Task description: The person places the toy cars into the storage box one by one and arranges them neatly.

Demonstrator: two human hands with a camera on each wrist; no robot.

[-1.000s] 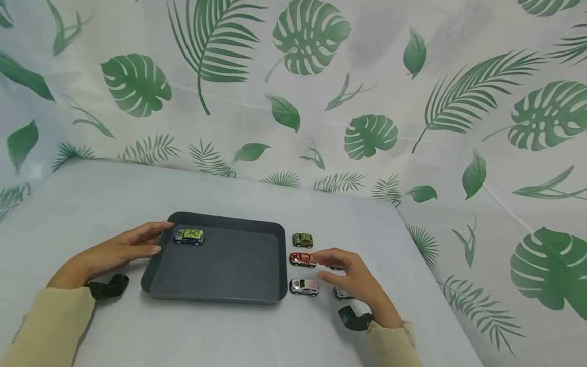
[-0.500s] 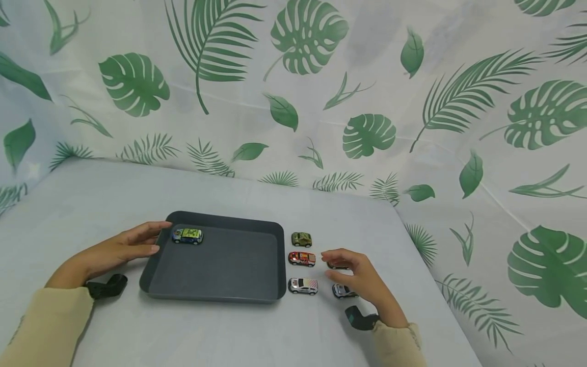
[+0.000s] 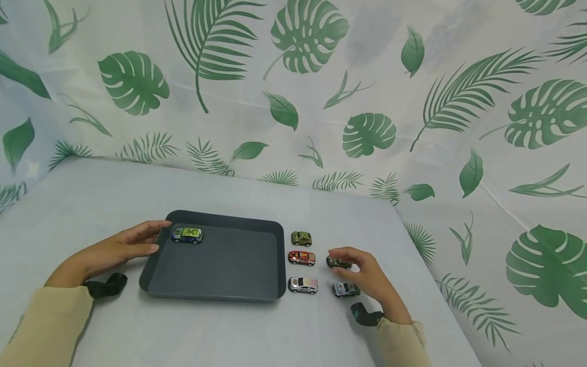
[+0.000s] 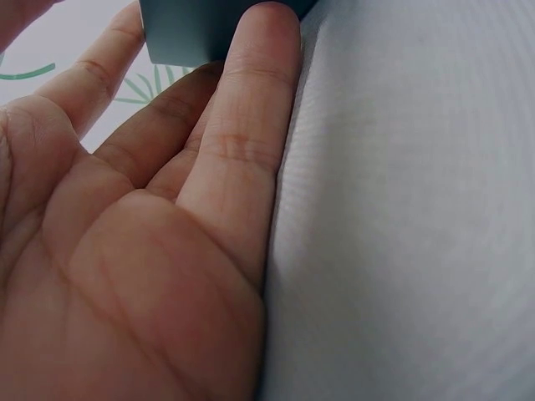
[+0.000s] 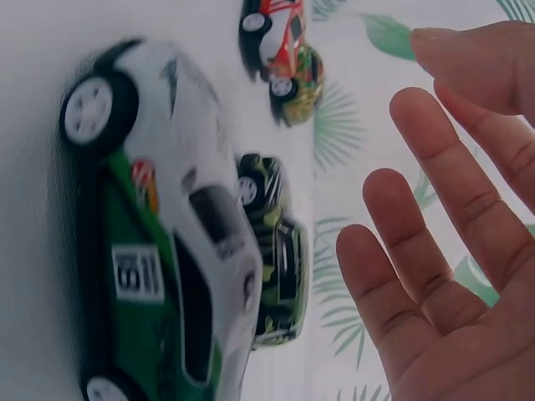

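My left hand (image 3: 114,251) reaches to the left rim of a dark grey tray (image 3: 215,275), fingers extended. In the left wrist view its little finger (image 4: 242,125) lies along the white surface and touches the tray's wall (image 4: 188,33). Inside the tray's far left corner stands a yellow-green and blue toy car (image 3: 188,235). Over a dark camouflage toy car (image 3: 337,262) hovers my right hand (image 3: 367,272), holding nothing. The right wrist view shows its fingers spread apart, clear of the cars. Nearer the wrist is a white and green toy car (image 5: 167,225).
Right of the tray, an olive camouflage car (image 3: 301,238), a red car (image 3: 301,258) and a silver-white car (image 3: 302,285) form a column. Behind the white table (image 3: 229,331) hangs a leaf-printed cloth (image 3: 316,102).
My right hand has moved right, from beside the red car to above the dark camouflage car, which shows more now. My left hand stays at the tray.
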